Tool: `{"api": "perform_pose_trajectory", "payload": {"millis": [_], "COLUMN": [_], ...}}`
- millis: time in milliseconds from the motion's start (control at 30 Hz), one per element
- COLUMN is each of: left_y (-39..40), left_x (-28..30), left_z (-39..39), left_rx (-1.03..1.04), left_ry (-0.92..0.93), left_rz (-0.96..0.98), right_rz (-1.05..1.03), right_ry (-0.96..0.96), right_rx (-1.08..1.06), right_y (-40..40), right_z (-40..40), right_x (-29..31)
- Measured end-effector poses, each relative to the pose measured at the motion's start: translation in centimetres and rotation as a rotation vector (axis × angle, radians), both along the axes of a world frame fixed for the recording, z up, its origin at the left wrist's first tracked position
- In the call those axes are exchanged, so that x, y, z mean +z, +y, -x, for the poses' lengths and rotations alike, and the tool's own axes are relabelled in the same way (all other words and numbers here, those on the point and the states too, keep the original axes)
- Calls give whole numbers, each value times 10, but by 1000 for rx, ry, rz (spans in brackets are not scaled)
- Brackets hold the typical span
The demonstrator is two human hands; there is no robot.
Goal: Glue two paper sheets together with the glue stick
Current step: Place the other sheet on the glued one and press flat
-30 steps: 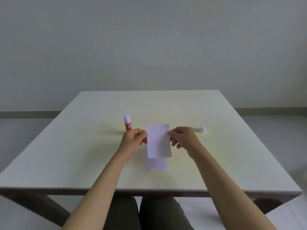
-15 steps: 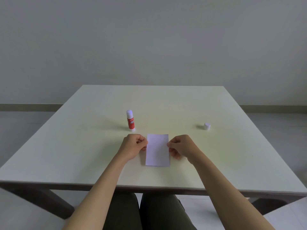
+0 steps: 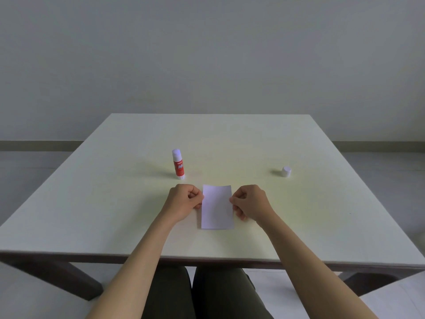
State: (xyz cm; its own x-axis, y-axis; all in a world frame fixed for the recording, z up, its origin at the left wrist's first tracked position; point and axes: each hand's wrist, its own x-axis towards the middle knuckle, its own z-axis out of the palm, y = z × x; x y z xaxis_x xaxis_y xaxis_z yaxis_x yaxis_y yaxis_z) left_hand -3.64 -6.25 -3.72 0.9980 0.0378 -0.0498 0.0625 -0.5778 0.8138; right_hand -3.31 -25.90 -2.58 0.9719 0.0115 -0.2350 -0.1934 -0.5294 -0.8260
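Observation:
A small white paper sheet [image 3: 216,207] lies on the table [image 3: 115,203] in front of me, its far edge slightly lifted. I cannot make out a second sheet under it. My left hand [image 3: 184,202] pinches the sheet's left edge and my right hand [image 3: 249,202] pinches its right edge. The red glue stick [image 3: 178,164] stands upright without its cap, just beyond my left hand. Its white cap [image 3: 286,171] sits apart on the table to the right.
The table's near edge [image 3: 207,260] runs above my lap. A white chair corner [image 3: 395,300] shows at the bottom right. A grey wall stands behind the table.
The sheet I held up above a second sheet has come down flat onto it. Both hands lowered with it and keep their pinch on its side edges.

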Motion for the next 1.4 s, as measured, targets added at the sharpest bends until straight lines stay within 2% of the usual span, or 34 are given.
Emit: {"api": "perform_pose_trajectory", "payload": {"millis": [400, 700, 967, 1033, 1100, 1233, 1400], "left_y": [-4, -7, -8, -6, -1, 8, 12], "left_x": [1, 5, 2, 2, 2, 2, 3], "left_z": [1, 1, 4, 7, 9, 10, 9], "left_rx": [-15, -21, 9, -54, -204, -481, -543], "left_ry": [-24, -51, -166, -235, -253, -62, 5], "left_rz": [-72, -213, -371, -428, -485, -622, -735], "right_rz": [60, 170, 202, 205, 201, 204, 223], "right_ry": [-84, -115, -91, -91, -89, -93, -112], "right_rx": [10, 24, 3, 9, 12, 11, 9], "right_y": [4, 11, 13, 13, 13, 13, 15], "right_z": [4, 3, 2, 2, 2, 2, 6], "right_x": [-3, -5, -3, -2, -1, -1, -3]}}
